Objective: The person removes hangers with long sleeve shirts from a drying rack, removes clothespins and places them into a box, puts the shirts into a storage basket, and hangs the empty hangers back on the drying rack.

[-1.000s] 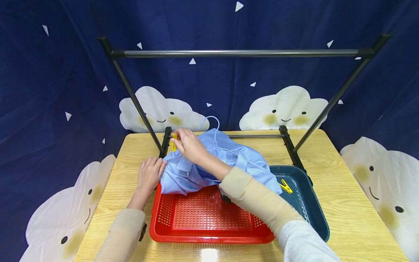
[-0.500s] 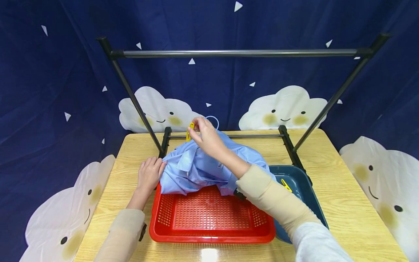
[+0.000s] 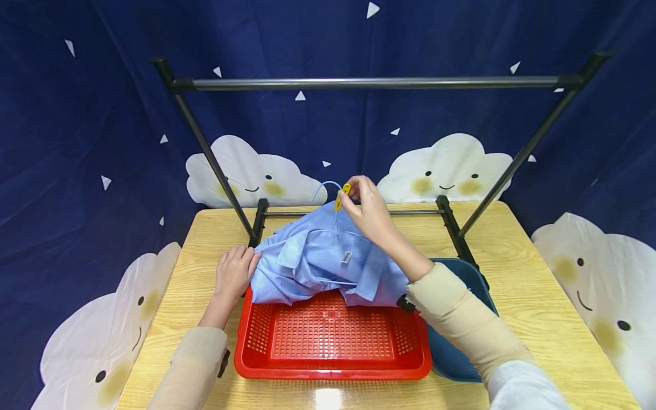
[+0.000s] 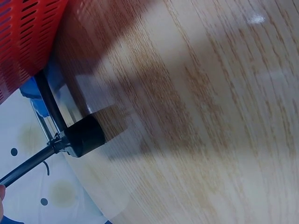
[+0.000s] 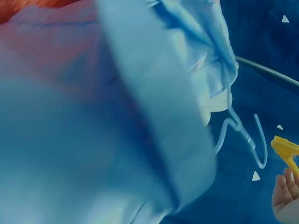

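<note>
A light blue collared shirt (image 3: 328, 250) lies bunched over the far part of the red basket (image 3: 333, 373), its white label facing up. The hook of a pale blue hanger (image 3: 324, 184) rises from the shirt. With bent fingers my left hand (image 3: 234, 272) holds the shirt's left edge; most of this hand is outside the left wrist view. A yellow clothespin (image 3: 342, 197) is pinched between thumb and fingers of my right hand (image 3: 370, 209), above the shirt and close beside the hanger hook. In the right wrist view, the clothespin (image 5: 285, 148) is apart from the hook.
A black rack frame stands on the wooden table (image 3: 543, 307), its grey crossbar (image 3: 379, 84) high above the shirt. Right of the basket sits a dark blue tray (image 3: 456, 356), partly covered by my right forearm. Behind hangs a navy curtain (image 3: 328, 45) with clouds.
My right hand has carried the clothespin rightward from over the shirt's left side to beside the hanger hook. The right forearm now hides the second clothespin in the tray. My left hand stays put.
</note>
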`<state>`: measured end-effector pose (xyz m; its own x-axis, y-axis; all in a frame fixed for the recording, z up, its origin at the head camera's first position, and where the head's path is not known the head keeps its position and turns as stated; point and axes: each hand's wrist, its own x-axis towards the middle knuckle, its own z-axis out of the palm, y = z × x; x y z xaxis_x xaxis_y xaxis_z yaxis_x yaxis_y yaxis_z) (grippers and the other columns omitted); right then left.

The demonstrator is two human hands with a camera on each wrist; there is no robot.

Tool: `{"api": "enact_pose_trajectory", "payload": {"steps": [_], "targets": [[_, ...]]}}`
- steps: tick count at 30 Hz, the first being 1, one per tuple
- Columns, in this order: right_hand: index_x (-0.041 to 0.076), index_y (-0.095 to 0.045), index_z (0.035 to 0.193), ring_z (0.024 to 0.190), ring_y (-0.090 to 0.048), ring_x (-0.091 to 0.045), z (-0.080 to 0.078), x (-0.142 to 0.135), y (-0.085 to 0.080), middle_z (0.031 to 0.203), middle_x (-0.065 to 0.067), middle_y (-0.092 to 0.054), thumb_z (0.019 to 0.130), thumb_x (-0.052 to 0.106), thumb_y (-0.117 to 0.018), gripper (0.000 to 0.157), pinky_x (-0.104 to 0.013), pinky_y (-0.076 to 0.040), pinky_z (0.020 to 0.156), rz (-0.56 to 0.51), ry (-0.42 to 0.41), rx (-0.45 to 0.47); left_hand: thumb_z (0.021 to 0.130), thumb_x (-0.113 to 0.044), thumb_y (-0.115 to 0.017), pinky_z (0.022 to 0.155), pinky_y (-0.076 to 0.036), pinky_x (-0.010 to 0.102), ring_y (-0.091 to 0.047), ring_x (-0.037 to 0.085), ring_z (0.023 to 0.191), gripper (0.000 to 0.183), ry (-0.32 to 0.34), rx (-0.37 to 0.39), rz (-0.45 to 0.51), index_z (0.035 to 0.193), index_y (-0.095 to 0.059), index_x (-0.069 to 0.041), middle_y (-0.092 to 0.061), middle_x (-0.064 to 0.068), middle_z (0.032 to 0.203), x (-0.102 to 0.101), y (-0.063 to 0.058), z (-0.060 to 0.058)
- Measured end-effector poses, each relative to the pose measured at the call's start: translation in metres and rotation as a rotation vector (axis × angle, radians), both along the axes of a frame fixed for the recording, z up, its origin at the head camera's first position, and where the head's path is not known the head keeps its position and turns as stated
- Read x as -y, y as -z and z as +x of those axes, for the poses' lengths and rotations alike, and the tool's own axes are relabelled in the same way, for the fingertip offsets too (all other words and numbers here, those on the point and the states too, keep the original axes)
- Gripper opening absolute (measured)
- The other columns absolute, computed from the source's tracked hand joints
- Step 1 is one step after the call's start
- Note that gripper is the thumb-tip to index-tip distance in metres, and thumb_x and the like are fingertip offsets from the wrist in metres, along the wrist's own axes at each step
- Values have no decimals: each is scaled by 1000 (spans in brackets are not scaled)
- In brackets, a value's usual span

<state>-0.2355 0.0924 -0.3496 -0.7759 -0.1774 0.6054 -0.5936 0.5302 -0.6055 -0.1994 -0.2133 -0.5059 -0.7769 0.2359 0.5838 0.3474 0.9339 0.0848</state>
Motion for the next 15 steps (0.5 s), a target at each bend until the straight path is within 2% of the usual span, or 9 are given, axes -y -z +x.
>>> {"api": "enact_pose_trajectory", "payload": {"steps": [7, 15], "targets": [[-4, -50, 97, 79, -51, -24, 10, -27, 9, 86, -13, -52, 86, 12, -59, 21, -33, -43, 74, 71, 43, -31, 91, -27, -46, 67, -38, 43, -50, 33, 78, 25, -5, 8, 1, 80, -49, -5, -51, 13, 79, 1, -1, 0], [-3, -49, 97, 80, -47, -29, 22, -58, 21, 85, -17, -51, 82, 12, -61, 24, -39, -38, 74, 182, 134, -99, 92, -28, -45, 65, -38, 42, -50, 33, 76, 26, 4, -14, -2, 79, -49, -5, -51, 13, 78, 1, 1, -1]]}}
